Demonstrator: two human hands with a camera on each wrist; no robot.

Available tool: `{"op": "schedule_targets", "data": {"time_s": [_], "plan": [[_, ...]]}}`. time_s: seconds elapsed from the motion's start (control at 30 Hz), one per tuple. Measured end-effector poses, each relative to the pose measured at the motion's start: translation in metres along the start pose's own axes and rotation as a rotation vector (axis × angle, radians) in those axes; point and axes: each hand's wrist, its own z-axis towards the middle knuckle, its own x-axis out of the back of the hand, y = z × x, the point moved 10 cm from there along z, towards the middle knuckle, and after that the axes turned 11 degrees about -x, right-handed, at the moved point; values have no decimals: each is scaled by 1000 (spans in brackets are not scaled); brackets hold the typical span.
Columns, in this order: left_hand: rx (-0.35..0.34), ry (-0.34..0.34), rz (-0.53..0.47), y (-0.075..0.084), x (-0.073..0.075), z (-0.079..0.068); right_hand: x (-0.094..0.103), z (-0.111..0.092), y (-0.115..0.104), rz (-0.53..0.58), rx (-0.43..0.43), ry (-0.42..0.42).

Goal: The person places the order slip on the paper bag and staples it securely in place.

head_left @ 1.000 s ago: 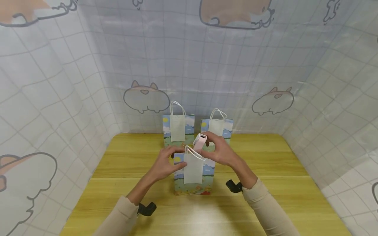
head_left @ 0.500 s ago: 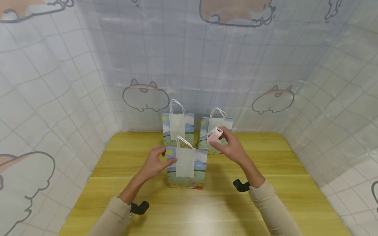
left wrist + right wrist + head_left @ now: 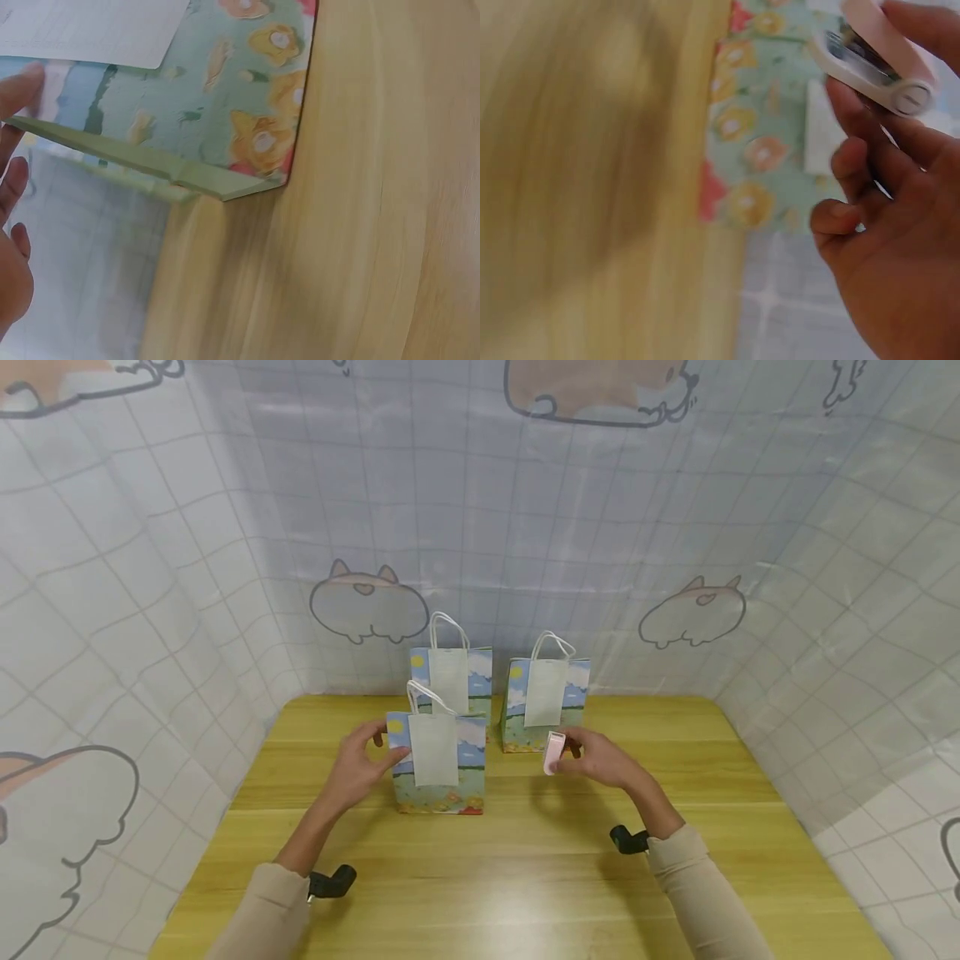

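Note:
In the head view, my left hand [image 3: 354, 770] pinches the left edge of the front paper gift bag [image 3: 471, 768], thumb on its front and fingers behind. The bag bears a meadow-and-sky print, white handles and a white paper card [image 3: 435, 752]. It stands upright, close to the table or on it. Its green folded side [image 3: 142, 156] shows in the left wrist view. My right hand [image 3: 606, 762] grips a small pink-and-white stapler [image 3: 553, 755] between thumb and fingers, right of the bag. The stapler's white end [image 3: 911, 97] shows in the right wrist view.
Two matching bags, one at back left [image 3: 480, 672] and one at back right [image 3: 576, 693], stand by the rear curtain, each with a white card. A wooden table [image 3: 510, 877] lies beneath, with grid-patterned curtains [image 3: 487, 527] around it. Each wrist bears a black camera mount [image 3: 332, 882].
The front bag has moved left and back with my left hand, now overlapping the back-left bag. My right hand has drawn the stapler off the bag's top, to the right and then lower.

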Motion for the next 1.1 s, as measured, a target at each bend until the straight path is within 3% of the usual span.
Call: {"op": "schedule_targets", "data": {"time_s": [0.2, 0.37, 0.6, 0.9, 1.1], "plan": [[60, 94, 27, -21, 26, -7, -17, 4, 38, 77, -101, -139], [76, 169, 63, -34, 45, -11, -23, 4, 56, 105, -148, -173], [146, 246, 111, -53, 68, -20, -24, 2, 72, 66, -172, -178], [204, 337, 150, -70, 88, -22, -17, -1, 90, 11, -176, -127], [251, 345, 166, -78, 95, -23, -16, -2, 97, -2, -163, -106]]}}
